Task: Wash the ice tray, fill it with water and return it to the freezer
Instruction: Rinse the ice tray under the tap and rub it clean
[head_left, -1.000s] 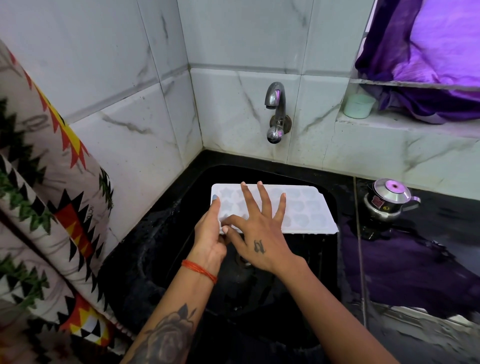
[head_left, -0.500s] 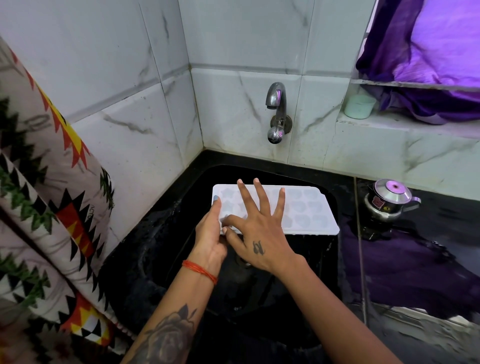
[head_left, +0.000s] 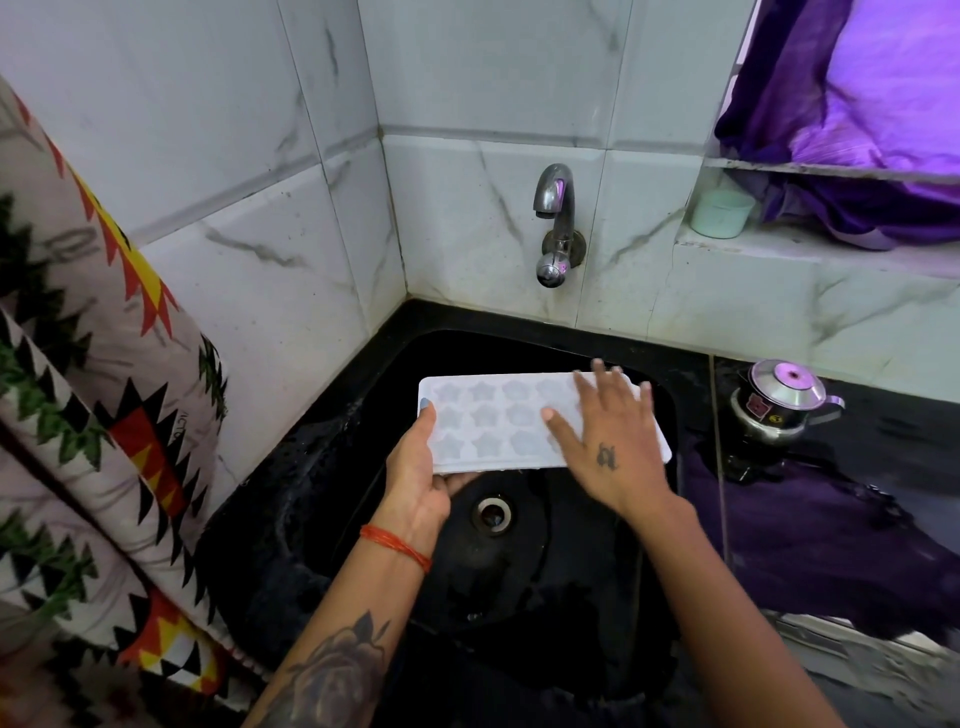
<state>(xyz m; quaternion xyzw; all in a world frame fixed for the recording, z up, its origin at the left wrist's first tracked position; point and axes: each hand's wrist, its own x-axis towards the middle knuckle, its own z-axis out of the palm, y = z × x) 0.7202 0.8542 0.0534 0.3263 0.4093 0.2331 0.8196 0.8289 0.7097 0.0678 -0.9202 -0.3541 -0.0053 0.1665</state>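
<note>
We stand at the black sink (head_left: 332, 467) and tell where things are from it. Far to the left of the sink hangs a cloth with zigzag shapes (head_left: 88, 415) in red, yellow, green and black. It leans on the white tiled wall (head_left: 234, 182).

Our left hand (head_left: 418, 470) is over the left part of the sink. It holds the left end of the white ice tray (head_left: 493, 423). The thumb lies on the top edge of the tray and the fingers curl under it, so the hand is closed on the tray. A red thread band (head_left: 397, 545) goes around that wrist. The tray is held flat above the sink, with its star and flower holes facing up. Just below the tray, in the bottom of the sink, is the round drain (head_left: 491, 514). Up on the wall behind the sink is the silver tap (head_left: 556, 223), and we see no water coming from it.

Our right hand (head_left: 605, 447) is over the right part of the sink. It lies flat on top of the right half of the tray, palm down, with the fingers spread wide. It looks a bit blurry.

To the right of the sink, a small shiny steel pot with a lid (head_left: 779, 405) stands on the dark counter (head_left: 883, 467). Up on a ledge right of the tap sits a pale green cup (head_left: 722, 213), next to a purple cloth (head_left: 857, 104)
</note>
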